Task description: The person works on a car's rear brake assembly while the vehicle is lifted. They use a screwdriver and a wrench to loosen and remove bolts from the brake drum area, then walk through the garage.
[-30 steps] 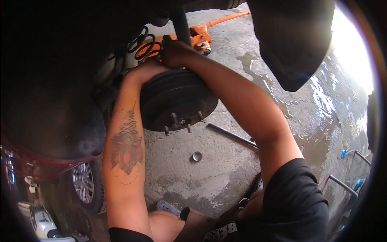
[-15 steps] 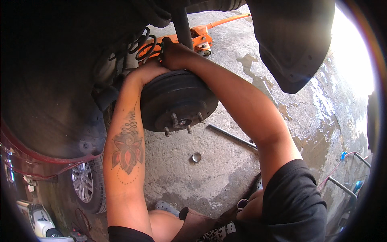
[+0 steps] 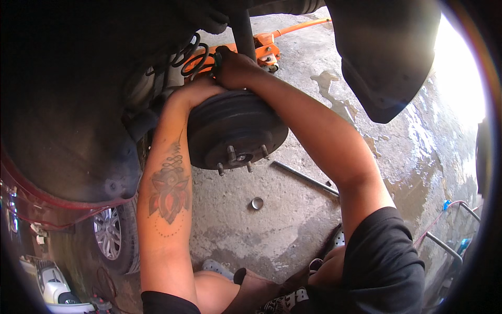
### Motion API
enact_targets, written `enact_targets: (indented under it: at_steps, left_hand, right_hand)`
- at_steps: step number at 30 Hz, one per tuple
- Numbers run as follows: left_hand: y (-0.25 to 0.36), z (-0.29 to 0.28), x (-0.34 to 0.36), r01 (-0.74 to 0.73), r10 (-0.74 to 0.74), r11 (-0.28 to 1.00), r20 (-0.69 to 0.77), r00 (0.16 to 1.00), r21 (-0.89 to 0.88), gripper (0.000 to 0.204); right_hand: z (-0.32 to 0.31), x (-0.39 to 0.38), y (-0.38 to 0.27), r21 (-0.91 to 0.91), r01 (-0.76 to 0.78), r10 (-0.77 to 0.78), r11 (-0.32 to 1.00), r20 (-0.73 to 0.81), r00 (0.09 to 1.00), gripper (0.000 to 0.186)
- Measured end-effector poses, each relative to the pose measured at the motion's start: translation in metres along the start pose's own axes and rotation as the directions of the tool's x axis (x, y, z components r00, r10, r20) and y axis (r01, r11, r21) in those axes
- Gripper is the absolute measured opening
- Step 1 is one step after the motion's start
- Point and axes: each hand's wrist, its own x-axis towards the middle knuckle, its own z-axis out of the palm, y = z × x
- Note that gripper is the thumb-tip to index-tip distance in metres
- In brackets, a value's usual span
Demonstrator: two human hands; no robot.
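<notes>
My right hand (image 3: 234, 69) is closed at the lower coils of a dark coil spring (image 3: 193, 67), round a small dark and greenish object (image 3: 222, 51) that I cannot make out. Just below and to its left, my left hand (image 3: 201, 91) reaches over the top of a black wheel hub drum (image 3: 235, 125) with bare studs (image 3: 231, 153), its fingers mostly hidden behind it. A dark vertical strut (image 3: 244, 36) stands behind my right hand. An orange floor jack (image 3: 266, 52) with a long handle lies beyond, on the concrete.
A dark wheel-arch liner (image 3: 63, 104) fills the left, another dark panel (image 3: 387, 63) hangs upper right. Below lie a metal bar (image 3: 306, 178) and a small metal cup (image 3: 257, 203) on wet concrete (image 3: 272, 225). A car wheel (image 3: 112, 235) is at lower left, metal tubing (image 3: 442, 243) at right.
The hub, spring, jack and both my arms sit slightly further right in the view. My hands stay in much the same place relative to the spring and drum.
</notes>
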Motion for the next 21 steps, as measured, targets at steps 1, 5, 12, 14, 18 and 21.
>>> enact_targets:
  at_steps: [1,5,12,14,18,21]
  left_hand:
    - [0.0001,0.0006,-0.0001,0.011,-0.011,0.999,0.017,1.0,-0.032,0.053]
    - [0.0024,0.0012,-0.0015,0.058,-0.056,0.998,0.057,0.997,-0.035,0.051]
    - [0.0007,-0.0002,-0.0031,0.081,-0.081,0.996,0.017,0.997,-0.031,0.05]
    - [-0.0014,-0.0025,-0.0029,0.077,-0.076,0.997,0.044,0.996,-0.027,0.049]
    - [-0.0037,-0.006,-0.0024,0.074,-0.07,0.994,0.053,0.996,-0.077,0.049]
    - [-0.0021,-0.005,-0.0034,0.154,-0.151,0.986,0.048,0.987,-0.07,0.048]
  right_hand:
    - [-0.0009,0.001,-0.0008,-0.007,0.004,-0.004,1.0,0.009,1.0,0.072]
    - [-0.0032,0.0016,-0.0026,0.054,-0.091,0.087,0.994,0.079,0.993,0.075]
    - [0.0023,0.0035,-0.003,0.021,-0.049,0.049,0.999,0.0,0.999,0.068]
    - [0.0023,0.0036,-0.003,0.075,-0.073,0.075,0.995,-0.027,0.997,0.071]
    - [-0.001,0.0006,-0.0023,0.082,-0.024,0.027,0.996,-0.03,0.999,0.067]
    - [-0.0035,-0.0022,-0.0022,0.088,-0.027,0.032,0.996,-0.057,0.998,0.066]
